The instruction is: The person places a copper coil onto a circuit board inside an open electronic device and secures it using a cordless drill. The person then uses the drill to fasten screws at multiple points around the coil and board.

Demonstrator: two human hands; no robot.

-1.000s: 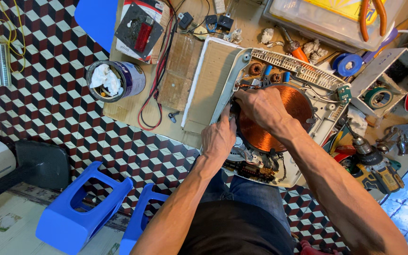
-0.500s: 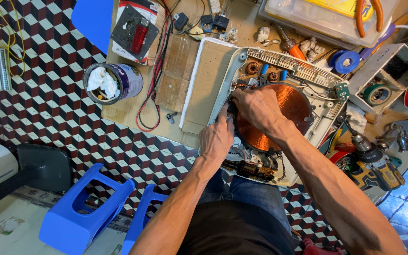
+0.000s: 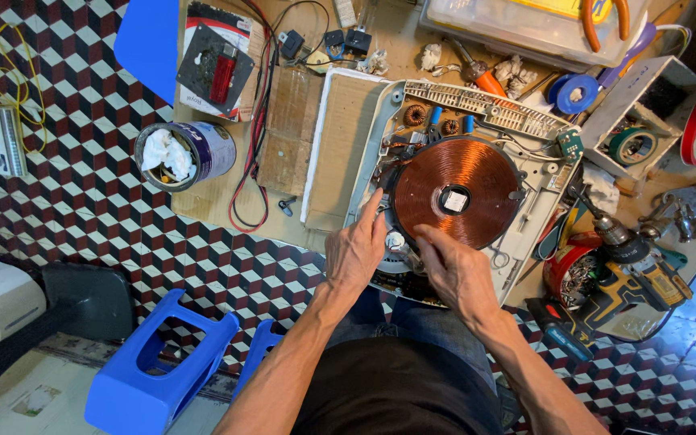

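Item: opened cooker shell (image 3: 477, 109), lying on the cardboard-covered floor.

Copper coil (image 3: 454, 193): now uncovered; a second ago the right hand was lying across it.

Right hand (image 3: 454, 270): sitting at the coil's near edge, fingers half curled, gripping nothing visible.

Left hand (image 3: 356, 250): resting open at the coil's near-left rim, forefinger touching the shell.

Work is shifting to the coil's near edge.

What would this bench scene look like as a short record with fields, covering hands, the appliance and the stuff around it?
Setting: patterned tile floor, cardboard sheet as work surface
Appliance: opened induction cooker, copper coil exposed
Left hand: fingertips on the coil's near-left edge, holding nothing
Right hand: fingers at the coil's near edge, holding nothing visible
Left of it: tin can stuffed with rag
Right of it: cordless drill, blue tape roll
Near floor: blue plastic stool
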